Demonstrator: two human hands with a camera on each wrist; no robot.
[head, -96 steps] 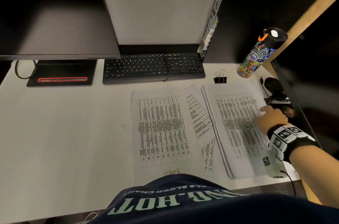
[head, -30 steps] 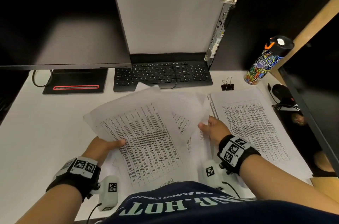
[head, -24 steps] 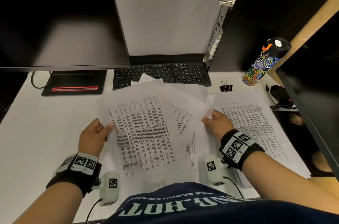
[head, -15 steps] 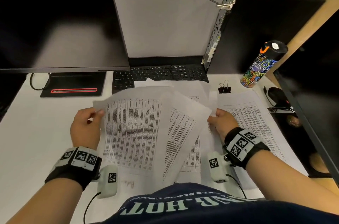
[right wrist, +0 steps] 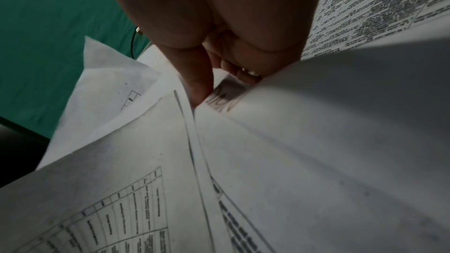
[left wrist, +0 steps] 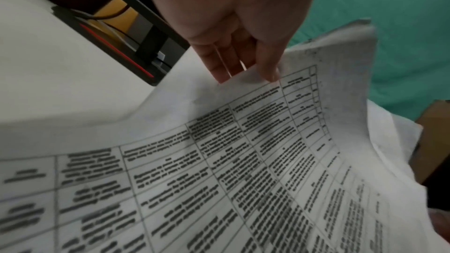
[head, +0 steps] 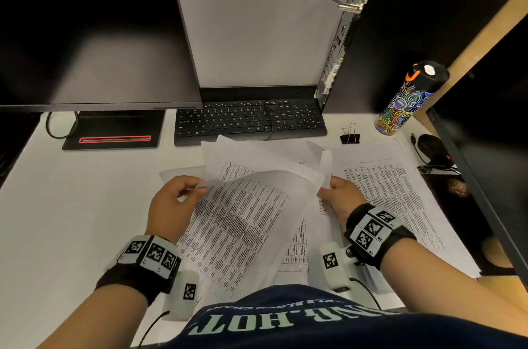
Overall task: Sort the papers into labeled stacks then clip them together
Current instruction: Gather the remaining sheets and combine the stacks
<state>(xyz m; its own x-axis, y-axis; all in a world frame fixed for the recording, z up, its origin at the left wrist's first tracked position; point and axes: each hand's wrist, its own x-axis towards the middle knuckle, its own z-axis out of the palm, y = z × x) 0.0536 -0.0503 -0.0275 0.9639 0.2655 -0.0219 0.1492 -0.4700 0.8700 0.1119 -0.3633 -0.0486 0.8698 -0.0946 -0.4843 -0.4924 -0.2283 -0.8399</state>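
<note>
An office cubicle: a large black monitor (head: 85, 26) at upper left, black keyboard (head: 248, 121), black desktop tower (head: 400, 43) (upper right), grey partition panel (head: 257, 34), white surface (head: 71, 206).

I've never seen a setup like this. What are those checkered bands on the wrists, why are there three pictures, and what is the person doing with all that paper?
No robot here: a person wears patterned bands with a small camera at each wrist. The big picture comes from a head-worn camera looking down at a white desk; the other two look along each hand.

The left hand and the right hand each pinch an edge of loose printed sheets lifted off the desk. In the left wrist view, the fingers curl round one sheet's edge.

On the desk lie a flat paper stack, a black binder clip, a keyboard, a colourful bottle and a mouse.
</note>
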